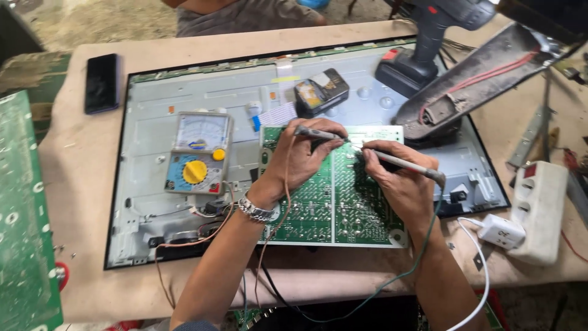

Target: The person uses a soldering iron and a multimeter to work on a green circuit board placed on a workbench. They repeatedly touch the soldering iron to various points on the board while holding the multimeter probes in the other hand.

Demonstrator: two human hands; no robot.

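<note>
At frame centre: green circuit board (334, 202), solder side up, laid flat on the metal rear panel (159, 98) of an opened flat screen; placed there as a level bench within easy reach of both hands.
Left hand (300, 162): closed around a slim grey probe (315, 132), held pen-fashion; heel of the hand resting on the board, apparently to steady the tip.
Right hand (398, 181): clamped on a longer rod-shaped tool (404, 164), likely a soldering iron, cord trailing off towards the lower edge; angled low so the tip meets the board near its upper middle.
Tips: converging on one spot just below the board's top edge; touching each other or not, cannot tell.
Hands: apart at the wrists, close together at the fingertips.
Left of centre: analogue multimeter (199, 153) with yellow dial, lying face up just beside the board, dial turned towards the worker for reading; thin brown leads running from that side towards the left hand.
Upper centre: small dark battery pack (321, 91), resting on the panel, well clear of the work.
Upper right: cordless drill (429, 43) standing on its base, and a detached dark cover (484, 73) with red wires, set aside.
Right edge: white power strip (542, 208) with a white plug adapter (502, 232) beside it, near for the corded tool.
Upper left: black phone (101, 83), face down or screen dark, on the table (79, 184), away from the tools.
Top edge: part of another person, seated opposite, hands not visible.
</note>
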